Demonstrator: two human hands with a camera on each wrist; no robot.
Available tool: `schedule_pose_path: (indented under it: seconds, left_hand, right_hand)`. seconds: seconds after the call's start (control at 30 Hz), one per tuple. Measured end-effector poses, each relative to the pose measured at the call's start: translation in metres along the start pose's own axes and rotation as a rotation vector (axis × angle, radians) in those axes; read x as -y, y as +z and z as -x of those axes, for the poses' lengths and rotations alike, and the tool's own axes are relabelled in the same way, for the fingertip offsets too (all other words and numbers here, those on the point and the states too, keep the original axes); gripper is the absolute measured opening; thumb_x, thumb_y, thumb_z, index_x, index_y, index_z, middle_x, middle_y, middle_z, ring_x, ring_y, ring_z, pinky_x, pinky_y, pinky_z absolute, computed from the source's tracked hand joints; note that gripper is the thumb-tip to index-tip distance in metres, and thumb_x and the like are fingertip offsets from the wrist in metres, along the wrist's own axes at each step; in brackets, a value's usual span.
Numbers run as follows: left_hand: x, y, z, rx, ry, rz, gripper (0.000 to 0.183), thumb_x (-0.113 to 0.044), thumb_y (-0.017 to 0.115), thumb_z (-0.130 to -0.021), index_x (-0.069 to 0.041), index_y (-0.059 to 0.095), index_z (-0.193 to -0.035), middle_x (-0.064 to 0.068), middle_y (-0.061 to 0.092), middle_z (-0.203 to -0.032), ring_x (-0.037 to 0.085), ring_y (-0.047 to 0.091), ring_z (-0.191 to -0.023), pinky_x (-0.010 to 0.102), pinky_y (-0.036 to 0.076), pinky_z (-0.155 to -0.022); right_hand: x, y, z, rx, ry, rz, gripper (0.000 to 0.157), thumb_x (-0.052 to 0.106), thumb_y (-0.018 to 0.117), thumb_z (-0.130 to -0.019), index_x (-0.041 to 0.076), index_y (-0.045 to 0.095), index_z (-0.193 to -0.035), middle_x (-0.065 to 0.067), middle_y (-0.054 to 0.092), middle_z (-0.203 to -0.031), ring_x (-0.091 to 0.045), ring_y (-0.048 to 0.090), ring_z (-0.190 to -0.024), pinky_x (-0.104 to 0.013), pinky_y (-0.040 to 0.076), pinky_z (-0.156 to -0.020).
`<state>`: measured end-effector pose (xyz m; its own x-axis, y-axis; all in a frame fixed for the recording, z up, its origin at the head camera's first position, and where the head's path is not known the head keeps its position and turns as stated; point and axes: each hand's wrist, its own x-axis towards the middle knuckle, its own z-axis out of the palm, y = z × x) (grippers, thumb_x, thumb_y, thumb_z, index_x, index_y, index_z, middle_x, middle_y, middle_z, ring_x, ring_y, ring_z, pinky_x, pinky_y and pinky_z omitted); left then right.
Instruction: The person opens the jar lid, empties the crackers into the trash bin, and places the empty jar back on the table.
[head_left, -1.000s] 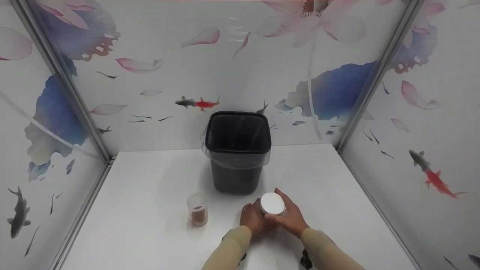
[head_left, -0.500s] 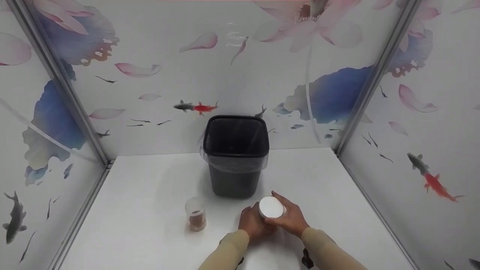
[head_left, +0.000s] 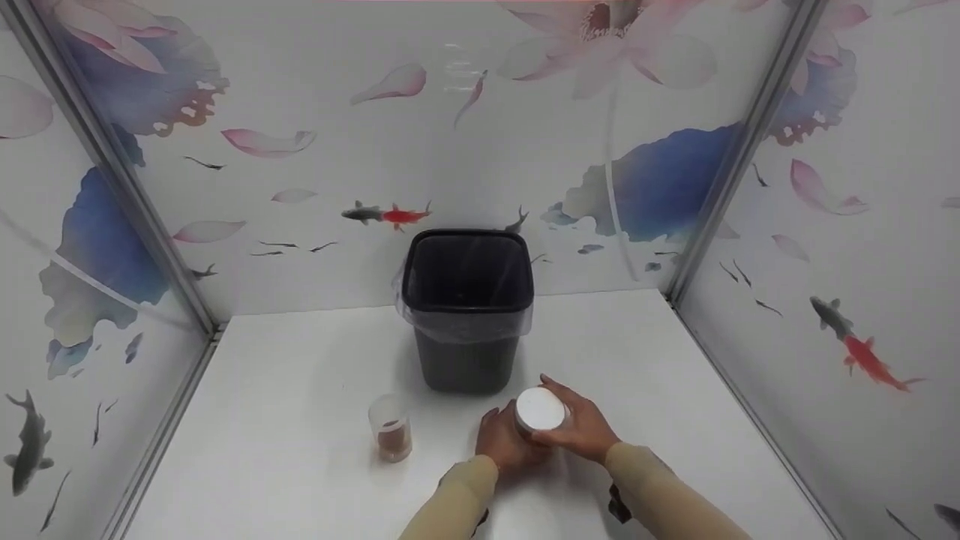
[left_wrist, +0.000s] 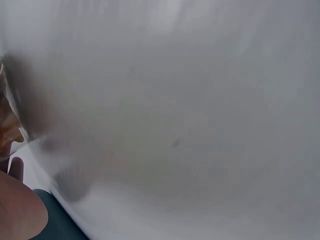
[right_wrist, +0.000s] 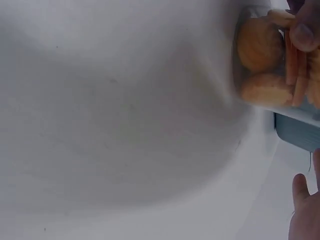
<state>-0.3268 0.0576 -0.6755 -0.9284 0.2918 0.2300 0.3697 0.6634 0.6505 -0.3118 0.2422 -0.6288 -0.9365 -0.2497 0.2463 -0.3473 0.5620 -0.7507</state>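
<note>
A clear jar [right_wrist: 260,55] with a white lid [head_left: 540,409] stands between my hands in front of the bin. Tan and orange pieces of food show through its wall in the right wrist view. My left hand [head_left: 504,442] grips the jar's body from the left. Thumb and fingers of my right hand [head_left: 589,430] span the lid's edge from the right. In the left wrist view, my left thumb [left_wrist: 22,210] shows near the jar's wall [left_wrist: 15,107] at the left edge of the frame.
A black bin [head_left: 466,360] with a clear plastic liner stands behind the hands, near the back wall. Left of the hands, a small clear container [head_left: 390,427] with something brown inside stands on the white table [head_left: 285,390]. Patterned panels enclose the table at the back and sides.
The head view has shifted slightly. Both hands keep their hold on the jar and its lid, with only a small movement of the right hand. The bin and small container stay put.
</note>
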Motion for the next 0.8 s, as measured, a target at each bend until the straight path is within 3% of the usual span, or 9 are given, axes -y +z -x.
schedule_pose_path:
  seconds: [0.17,0.37,0.6,0.8]
  left_hand:
    - [0.003,-0.001,-0.003,-0.017,0.017,-0.041,0.089,-0.052,0.085,-0.064,-0.005,0.056,-0.133,0.003,0.066,-0.122,0.017,0.058,-0.117,0.043,0.031,-0.113]
    - [-0.002,-0.008,-0.006,0.044,0.026,-0.077,0.09,-0.053,0.082,-0.069,-0.006,0.053,-0.139,0.004,0.064,-0.128,0.016,0.056,-0.122,0.044,0.03,-0.114]
    - [-0.003,-0.009,-0.006,0.072,0.049,-0.095,0.091,-0.054,0.081,-0.069,-0.01,0.051,-0.142,-0.001,0.063,-0.13,0.012,0.054,-0.125,0.044,0.029,-0.115]
    - [-0.001,-0.008,-0.004,0.088,0.052,-0.061,0.092,-0.059,0.079,-0.071,-0.014,0.048,-0.145,-0.006,0.059,-0.136,0.008,0.05,-0.128,0.045,0.026,-0.116]
  right_hand:
    - [0.006,0.011,0.002,-0.032,0.069,-0.057,0.105,0.051,0.088,-0.068,0.016,0.039,-0.153,0.0,0.037,-0.157,-0.024,0.034,-0.143,-0.053,0.028,-0.114]
    - [0.01,0.017,0.0,-0.094,0.117,-0.074,0.106,0.053,0.09,-0.064,0.016,0.044,-0.151,0.0,0.044,-0.152,-0.024,0.04,-0.139,-0.053,0.033,-0.112]
    - [0.004,0.013,-0.002,-0.145,0.025,0.008,0.101,0.058,0.09,-0.06,0.017,0.053,-0.144,0.005,0.055,-0.143,-0.019,0.05,-0.131,-0.048,0.041,-0.107]
    - [-0.003,0.007,-0.003,-0.109,-0.084,0.066,0.102,0.061,0.088,-0.06,0.016,0.053,-0.145,0.005,0.054,-0.144,-0.02,0.051,-0.131,-0.048,0.042,-0.106]
